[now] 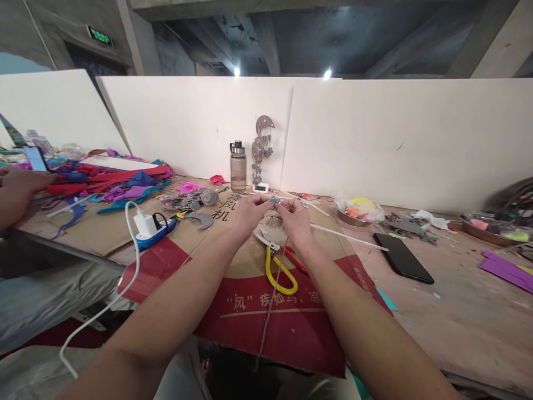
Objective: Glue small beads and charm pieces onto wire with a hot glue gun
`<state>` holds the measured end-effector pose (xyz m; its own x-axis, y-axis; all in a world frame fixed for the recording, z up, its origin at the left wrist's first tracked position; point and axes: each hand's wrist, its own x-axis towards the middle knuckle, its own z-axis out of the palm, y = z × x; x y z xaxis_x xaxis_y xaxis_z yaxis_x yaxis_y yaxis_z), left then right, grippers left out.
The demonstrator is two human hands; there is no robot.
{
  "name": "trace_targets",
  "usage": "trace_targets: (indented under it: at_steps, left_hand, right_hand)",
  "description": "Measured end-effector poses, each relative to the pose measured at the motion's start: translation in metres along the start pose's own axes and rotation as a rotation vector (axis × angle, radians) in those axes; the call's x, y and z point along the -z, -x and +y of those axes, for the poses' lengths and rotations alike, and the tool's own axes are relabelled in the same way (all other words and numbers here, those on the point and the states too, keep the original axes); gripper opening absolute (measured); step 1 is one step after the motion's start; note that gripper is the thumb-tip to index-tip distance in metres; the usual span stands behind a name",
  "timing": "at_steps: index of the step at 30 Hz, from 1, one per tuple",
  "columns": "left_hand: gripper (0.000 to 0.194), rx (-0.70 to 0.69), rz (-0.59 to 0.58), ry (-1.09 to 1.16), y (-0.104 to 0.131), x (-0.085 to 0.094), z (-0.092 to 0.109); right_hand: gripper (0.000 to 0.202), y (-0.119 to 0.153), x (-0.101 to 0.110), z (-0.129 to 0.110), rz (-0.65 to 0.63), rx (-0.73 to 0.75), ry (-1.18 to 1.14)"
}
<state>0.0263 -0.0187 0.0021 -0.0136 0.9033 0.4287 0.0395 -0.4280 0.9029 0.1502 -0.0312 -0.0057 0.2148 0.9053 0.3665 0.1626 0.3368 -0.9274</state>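
Note:
Both hands meet above the cardboard sheet (291, 328). My left hand (252, 211) and my right hand (295, 215) pinch a small greenish-grey piece (273, 201) between their fingertips, one at each side. A grey yarn strand (270, 311) hangs from near my right hand across the cardboard to its front edge. Below the hands lie scissors with yellow handles (268, 272), and a red-handled tool (296, 260) is partly hidden by my right wrist. The fine detail of the small piece is too tiny to tell.
A bottle (238, 169) and a hanging grey moon ornament (262, 144) are at the back. Left are a power strip (156, 236), grey felt crescent (202, 220), yarn ball (209, 196) and another person's hand (27, 180). Right are a black phone (403, 258) and bowl (358, 218).

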Motion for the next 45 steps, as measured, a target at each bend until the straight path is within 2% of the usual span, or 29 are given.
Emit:
trace_targets:
  at_steps: [4,8,14,18,23,29,34,39,45]
  left_hand:
    - [0.016,0.054,-0.141,0.056,-0.001,0.001,0.0]
    - [0.017,0.134,-0.295,0.017,-0.002,0.004,0.003]
    - [0.013,0.06,-0.298,-0.101,-0.005,0.01,0.001]
    - [0.013,0.013,-0.312,-0.217,-0.006,0.011,-0.003]
    - [0.009,0.02,-0.234,-0.265,-0.009,0.012,-0.009]
    - [0.015,0.084,-0.093,-0.119,-0.012,0.013,-0.009]
    - [0.015,0.086,-0.059,-0.101,-0.009,0.009,-0.005]
    - [0.019,0.071,-0.035,-0.082,-0.008,0.007,-0.007]
    - [0.015,0.111,0.021,0.02,-0.014,0.012,-0.01]
  right_hand:
    - [0.022,-0.003,0.006,0.0,-0.047,-0.026,0.019]
    - [0.016,-0.007,0.018,0.0,-0.083,-0.055,0.084]
    - [0.013,-0.006,0.025,-0.007,-0.179,0.002,0.302]
    - [0.012,-0.006,0.023,-0.008,-0.186,0.087,0.437]
    - [0.011,-0.003,0.018,-0.004,-0.169,0.154,0.492]
    - [0.021,-0.001,0.008,0.006,-0.158,0.044,0.244]
    - [0.025,-0.003,0.004,0.015,-0.165,-0.045,0.079]
    - [0.024,-0.001,0.005,0.01,-0.164,-0.079,0.011]
    - [0.022,0.001,0.004,0.009,-0.233,-0.083,-0.038]
